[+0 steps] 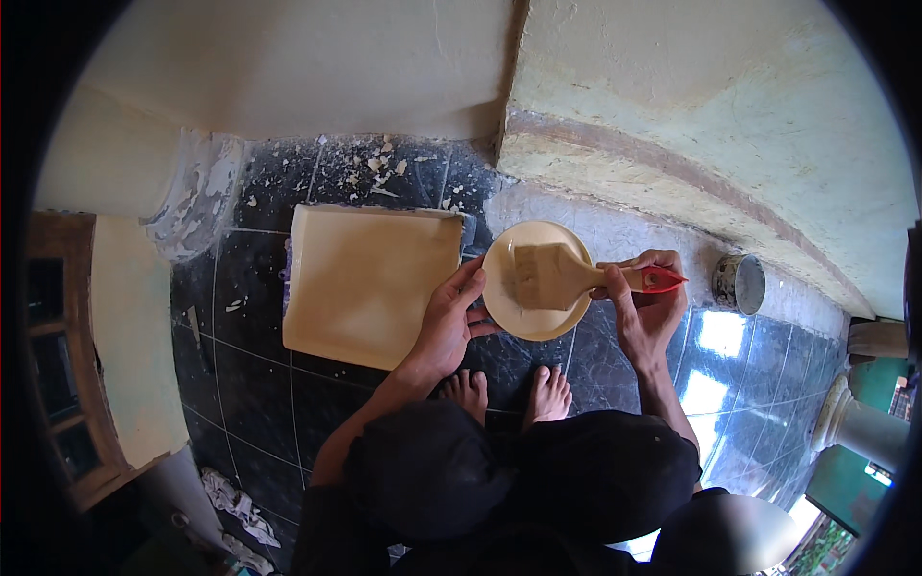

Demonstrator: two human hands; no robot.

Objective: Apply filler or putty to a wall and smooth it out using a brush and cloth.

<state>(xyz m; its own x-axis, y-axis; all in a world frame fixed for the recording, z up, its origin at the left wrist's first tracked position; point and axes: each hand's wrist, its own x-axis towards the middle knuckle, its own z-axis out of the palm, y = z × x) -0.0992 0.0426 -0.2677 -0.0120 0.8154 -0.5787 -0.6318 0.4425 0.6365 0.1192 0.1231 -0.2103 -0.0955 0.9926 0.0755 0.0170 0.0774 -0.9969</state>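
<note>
My left hand [448, 315] grips the side of a round, shallow paint container [504, 245], with its thumb at the rim and its fingers around the side. The container's inside is cream-coloured. In my right hand [647, 312] is a wide paintbrush [567, 278], pinched by its handle, which has a red end. The brush head is coated in cream paint and lies over the container's inside; whether its bristles touch the bottom I cannot tell. Left of the container, a large rectangular tray [370, 283], cream inside, sits on the floor.
Dark floor tiles [252, 317] carry paint flakes [379, 165] along the far wall. A paint-spattered tin [740, 284] lies by the right wall ledge [663, 163]. My bare feet [548, 392] are below the container. Crumpled cloth [237, 504] lies at lower left, near a wooden window frame [72, 355].
</note>
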